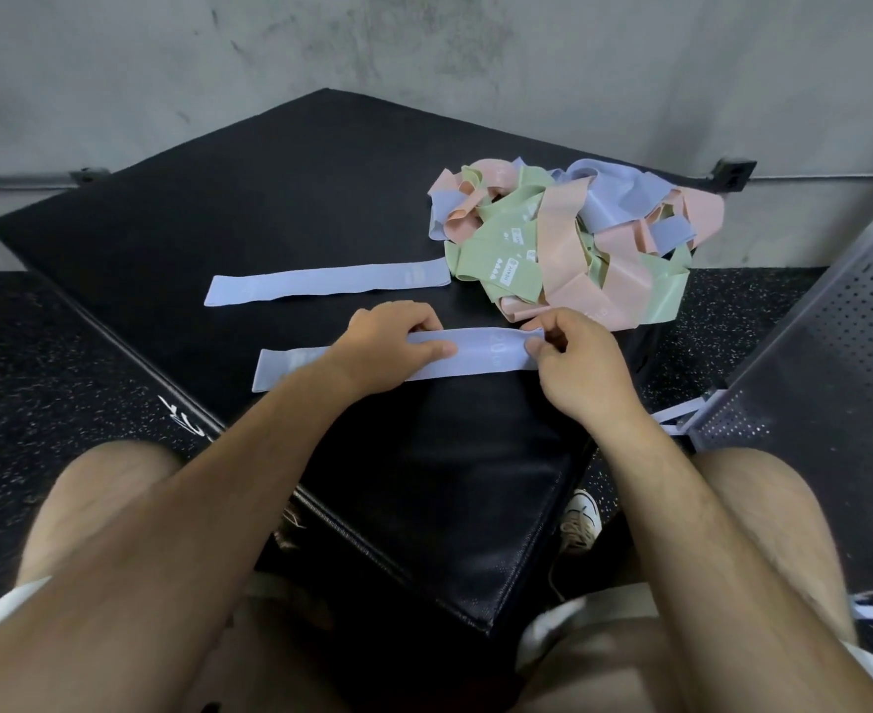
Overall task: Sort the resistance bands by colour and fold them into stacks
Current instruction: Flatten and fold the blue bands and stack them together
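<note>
A blue resistance band (491, 355) lies flat across the middle of a black padded box (249, 208). My left hand (388, 347) grips the band near its middle, thumb on top and fingers curled over its far edge. My right hand (573, 362) pinches its right end. A second blue band (326, 284) lies stretched flat just beyond. At the box's right corner sits a tangled pile of pink, green and blue bands (573, 239).
The box stands on speckled black rubber flooring (38, 362) against a grey concrete wall. A perforated grey metal panel (825, 352) rises at the right. My knees flank the box's near corner, with a white shoe (582, 522) beside it.
</note>
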